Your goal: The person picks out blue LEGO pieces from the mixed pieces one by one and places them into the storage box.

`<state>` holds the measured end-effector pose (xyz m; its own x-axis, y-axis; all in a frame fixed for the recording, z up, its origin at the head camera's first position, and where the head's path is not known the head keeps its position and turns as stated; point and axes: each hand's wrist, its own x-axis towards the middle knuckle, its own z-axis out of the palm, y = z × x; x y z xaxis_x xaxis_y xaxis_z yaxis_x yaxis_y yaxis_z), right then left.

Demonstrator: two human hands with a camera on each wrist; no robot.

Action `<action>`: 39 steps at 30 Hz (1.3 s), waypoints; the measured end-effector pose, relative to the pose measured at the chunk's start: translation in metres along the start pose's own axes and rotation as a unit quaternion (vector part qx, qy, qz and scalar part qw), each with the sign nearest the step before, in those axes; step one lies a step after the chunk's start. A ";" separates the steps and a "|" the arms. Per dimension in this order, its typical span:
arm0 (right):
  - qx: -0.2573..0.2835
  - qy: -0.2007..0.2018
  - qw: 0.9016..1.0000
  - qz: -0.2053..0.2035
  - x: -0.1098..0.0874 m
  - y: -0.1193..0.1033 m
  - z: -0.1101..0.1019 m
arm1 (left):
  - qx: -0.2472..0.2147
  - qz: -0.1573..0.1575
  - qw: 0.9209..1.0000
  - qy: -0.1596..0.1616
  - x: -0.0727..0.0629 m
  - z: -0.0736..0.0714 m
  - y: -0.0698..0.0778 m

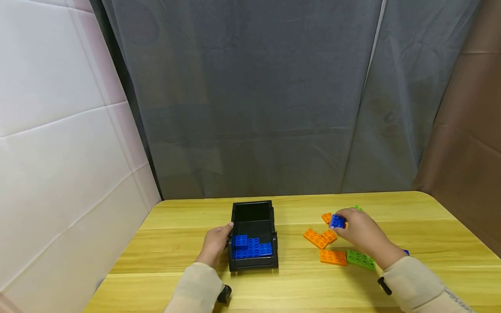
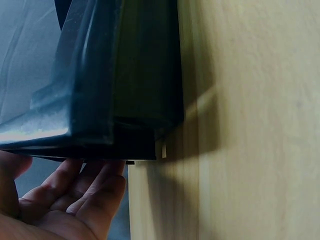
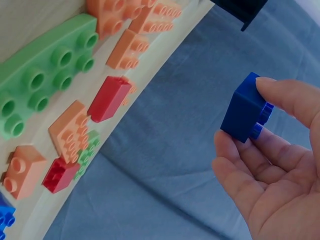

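My left hand [image 1: 214,245] grips the left side of a black open box [image 1: 254,228], thumb at its rim. In the left wrist view, fingers [image 2: 102,200] curl at the edge of the box's dark wall [image 2: 95,75]. Blue toy bricks [image 1: 252,248] fill the near part of the box, a small one sitting higher at the left. Over the scattered bricks at the right, my right hand [image 1: 362,232] pinches a small blue brick [image 1: 337,221] between thumb and fingers. Its studs face the palm in the right wrist view.
Around the right hand lie several orange bricks [image 1: 333,257], a long green brick [image 1: 361,259] and red bricks [image 3: 110,98]. Another blue brick [image 1: 406,252] shows partly behind the right wrist. A grey cloth [image 1: 254,108] hangs behind the wooden table [image 1: 156,261].
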<state>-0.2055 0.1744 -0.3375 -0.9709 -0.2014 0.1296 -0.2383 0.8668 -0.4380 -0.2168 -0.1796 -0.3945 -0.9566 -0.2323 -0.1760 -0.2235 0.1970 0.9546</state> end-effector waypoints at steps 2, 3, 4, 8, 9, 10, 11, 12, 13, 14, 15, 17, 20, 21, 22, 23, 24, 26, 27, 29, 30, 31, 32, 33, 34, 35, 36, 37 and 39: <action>0.001 0.000 1.000 0.002 0.000 -0.003 0.001 | 0.002 0.001 1.000 0.001 0.000 0.000 0.000; 0.002 0.001 1.000 0.001 0.001 -0.004 0.001 | 0.003 0.002 1.000 0.001 0.000 0.000 0.000; 0.003 0.000 1.000 0.002 0.001 -0.006 0.001 | 0.004 0.003 1.000 0.002 0.000 -0.001 0.000; 0.001 -0.003 1.000 0.002 0.002 -0.012 0.002 | 0.000 0.003 1.000 -0.001 0.000 -0.002 0.000; -0.001 -0.004 1.000 0.002 0.002 -0.014 0.002 | -0.001 0.002 1.000 -0.002 0.000 -0.002 0.000; -0.003 -0.004 1.000 0.001 0.003 -0.015 0.002 | -0.002 0.001 1.000 -0.003 0.000 -0.002 0.000; -0.006 -0.004 1.000 0.000 0.003 -0.017 0.002 | -0.002 0.001 1.000 -0.005 0.000 -0.002 -0.001; -0.008 -0.004 1.000 -0.003 0.004 -0.018 0.002 | -0.002 0.000 1.000 -0.006 0.000 -0.002 0.000; -0.009 -0.004 1.000 -0.003 0.005 -0.019 0.002 | -0.001 -0.001 1.000 -0.005 0.000 -0.002 -0.001; -0.009 -0.003 1.000 -0.005 0.006 -0.020 0.002 | -0.002 -0.002 1.000 -0.005 0.000 -0.003 -0.001; -0.008 -0.002 1.000 -0.007 0.007 -0.022 0.002 | -0.003 -0.002 1.000 -0.005 0.000 -0.003 -0.001; -0.007 -0.003 1.000 -0.010 0.008 -0.025 0.003 | -0.005 -0.003 1.000 -0.003 0.001 -0.002 -0.002; -0.003 -0.008 1.000 -0.011 0.011 -0.030 0.004 | -0.009 -0.007 1.000 0.000 0.002 -0.002 -0.002; -0.003 -0.012 1.000 -0.012 0.012 -0.032 0.004 | -0.009 -0.008 1.000 0.001 0.002 -0.002 -0.002; -0.002 -0.014 1.000 -0.012 0.012 -0.034 0.004 | -0.009 -0.009 1.000 0.002 0.002 -0.002 -0.002; -0.003 -0.015 1.000 -0.013 0.013 -0.036 0.005 | -0.009 -0.010 1.000 0.002 0.002 -0.001 -0.002; -0.002 -0.016 1.000 -0.014 0.014 -0.038 0.006 | -0.008 -0.011 1.000 0.003 0.002 -0.001 -0.002; -0.004 -0.017 1.000 -0.017 0.015 -0.041 0.007 | -0.007 -0.012 1.000 0.003 0.002 -0.001 -0.002; -0.004 -0.017 1.000 -0.020 0.016 -0.042 0.007 | -0.007 -0.011 1.000 0.002 0.002 -0.001 -0.002; -0.007 -0.016 1.000 -0.024 0.017 -0.045 0.008 | -0.007 -0.009 1.000 0.002 0.002 0.000 -0.002; -0.008 -0.015 0.999 -0.027 0.018 -0.047 0.009 | -0.007 -0.008 1.000 0.002 0.002 0.000 -0.003; -0.010 -0.015 0.999 -0.030 0.018 -0.048 0.009 | -0.008 -0.007 1.000 0.001 0.002 0.000 -0.002; -0.010 -0.014 0.999 -0.033 0.019 -0.050 0.009 | -0.009 -0.006 1.000 0.001 0.002 0.000 -0.003; -0.011 -0.014 0.999 -0.038 0.018 -0.052 0.009 | -0.011 -0.005 1.000 0.001 0.003 0.000 -0.003; -0.011 -0.013 0.999 -0.041 0.018 -0.053 0.009 | -0.012 -0.005 1.000 0.002 0.003 0.000 -0.003; -0.010 -0.013 0.999 -0.044 0.018 -0.055 0.009 | -0.012 -0.004 1.000 0.001 0.003 0.000 -0.003; -0.012 -0.012 0.999 -0.048 0.018 -0.056 0.010 | -0.013 -0.004 1.000 0.002 0.003 0.000 -0.003; -0.012 -0.012 0.999 -0.048 0.018 -0.058 0.010 | -0.014 -0.003 1.000 0.003 0.004 0.001 -0.004; -0.013 -0.014 0.999 -0.047 0.018 -0.060 0.010 | -0.014 -0.003 1.000 0.004 0.004 0.001 -0.004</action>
<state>-0.2093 0.1137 -0.3176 -0.9449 -0.2938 0.1445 -0.3273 0.8551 -0.4020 -0.2199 -0.1803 -0.3995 -0.9537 -0.2415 -0.1793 -0.2231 0.1685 0.9601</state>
